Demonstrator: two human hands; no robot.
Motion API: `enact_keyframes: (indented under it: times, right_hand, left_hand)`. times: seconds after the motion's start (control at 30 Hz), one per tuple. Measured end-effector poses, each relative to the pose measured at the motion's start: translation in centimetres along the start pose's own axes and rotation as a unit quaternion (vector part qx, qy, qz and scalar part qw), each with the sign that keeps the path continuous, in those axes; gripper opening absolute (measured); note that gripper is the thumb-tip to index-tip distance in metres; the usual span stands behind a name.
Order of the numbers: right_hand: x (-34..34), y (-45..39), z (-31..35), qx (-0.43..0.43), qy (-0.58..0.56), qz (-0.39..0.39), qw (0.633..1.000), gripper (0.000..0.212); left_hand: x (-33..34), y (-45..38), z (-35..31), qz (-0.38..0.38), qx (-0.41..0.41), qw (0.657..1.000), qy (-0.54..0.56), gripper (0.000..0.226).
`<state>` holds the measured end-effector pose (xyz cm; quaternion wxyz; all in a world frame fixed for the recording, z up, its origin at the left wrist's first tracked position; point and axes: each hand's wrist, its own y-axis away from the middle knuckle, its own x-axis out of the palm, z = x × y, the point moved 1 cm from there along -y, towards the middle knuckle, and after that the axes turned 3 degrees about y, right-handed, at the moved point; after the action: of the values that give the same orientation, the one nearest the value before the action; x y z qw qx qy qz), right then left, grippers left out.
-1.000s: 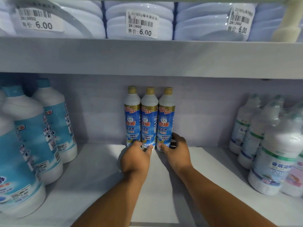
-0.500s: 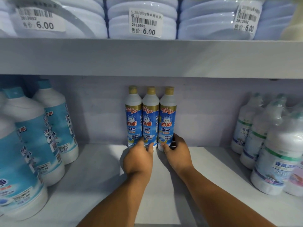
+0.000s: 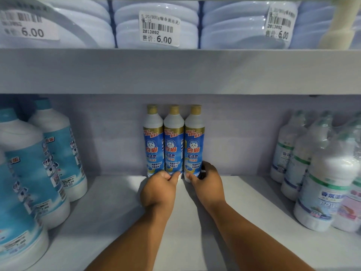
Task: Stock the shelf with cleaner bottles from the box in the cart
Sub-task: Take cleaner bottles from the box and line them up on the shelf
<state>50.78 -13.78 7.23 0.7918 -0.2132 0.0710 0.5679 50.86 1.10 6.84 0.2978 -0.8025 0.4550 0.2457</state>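
1. Right at the back of the shelf (image 3: 244,192), three cleaner bottles (image 3: 173,141) stand upright, touching side by side.
2. Her or his left hand (image 3: 158,190) is curled loosely at the bases of the left and middle bottles, fingertips touching them.
3. Over on the other side, the right hand (image 3: 208,184) wraps around the bottom of the right bottle.
4. Big blue-labelled jugs (image 3: 33,173) crowd the left; white bottles (image 3: 320,173) fill the right.

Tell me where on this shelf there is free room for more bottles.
Bare shelf lies between the big teal bottles and the three cleaner bottles, and again between those and the wrapped white bottles. Both ends are crowded.
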Motion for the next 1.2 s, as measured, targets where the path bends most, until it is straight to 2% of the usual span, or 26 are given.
enact_keyframes:
  times: [0.07,0.13,0.27,0.3,0.4,0.53,0.67,0.83,1.2]
  right_hand:
    - [0.0,0.0,0.1,0.001,-0.002,0.0,1.0,0.046]
    - [0.1,0.0,0.0,0.002,-0.003,0.0,1.0,0.047]
    - [0.1,0.0,0.2,0.003,0.004,0.0,1.0,0.049]
    - [0.0,0.1,0.2,0.002,0.006,0.0,1.0,0.049]
    - [0.1,0.1,0.2,-0.001,0.003,-0.002,1.0,0.049]
    - [0.2,0.1,0.2,0.002,-0.002,-0.003,1.0,0.048]
    - [0.2,0.1,0.3,0.002,-0.003,-0.003,1.0,0.047]
    - [0.2,0.1,0.2,0.003,-0.002,-0.003,1.0,0.046]
    - [0.3,0.0,0.2,0.002,0.011,-0.004,1.0,0.048]
  left_hand:
    - [-1.2,0.6,-0.6,-0.027,-0.023,0.995,0.089,0.051]
    - [-2.5,1.0,-0.7,-0.066,-0.05,0.983,0.165,0.046]
    - [-3.8,-1.2,0.7,-0.136,-0.005,0.965,0.223,0.069]
    - [-4.0,-2.0,0.9,-0.119,0.015,0.96,0.252,0.073]
    - [-4.7,-4.1,0.8,-0.001,0.069,0.946,0.316,0.066]
    - [-4.1,-5.9,1.0,0.065,0.07,0.935,0.341,0.081]
    - [-3.7,-5.3,0.1,0.045,0.053,0.948,0.311,0.087]
    - [-3.2,-5.2,0.2,0.051,0.039,0.942,0.329,0.094]
    - [-3.7,-5.3,0.7,0.106,0.048,0.922,0.369,0.079]
